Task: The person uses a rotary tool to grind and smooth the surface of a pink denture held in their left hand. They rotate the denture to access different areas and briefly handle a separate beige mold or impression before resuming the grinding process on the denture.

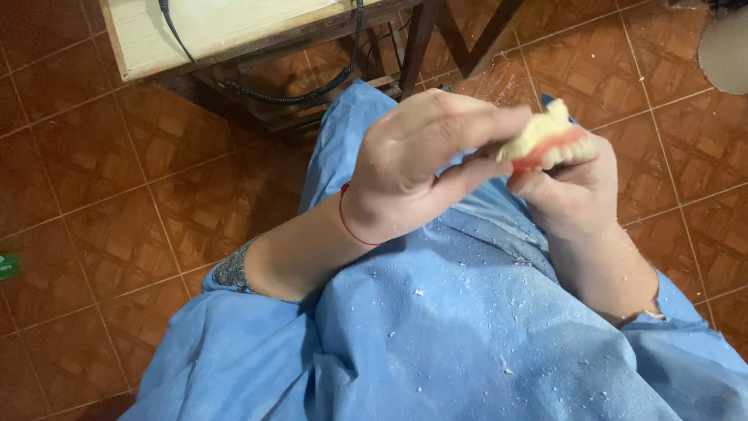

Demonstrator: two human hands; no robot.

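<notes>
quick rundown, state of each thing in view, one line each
left hand: closed, fingers pinching the denture model
right hand: closed, gripping the denture model from below
denture model: held up between both hands, teeth facing down
blue gown: spread over the lap, speckled with white bits
black cable: hanging slack off the wooden table
tiled floor: dotted with white crumbs

both hands, left hand [421,160] and right hand [573,183], grip a denture model [549,140] above a blue gown [436,327]
</notes>
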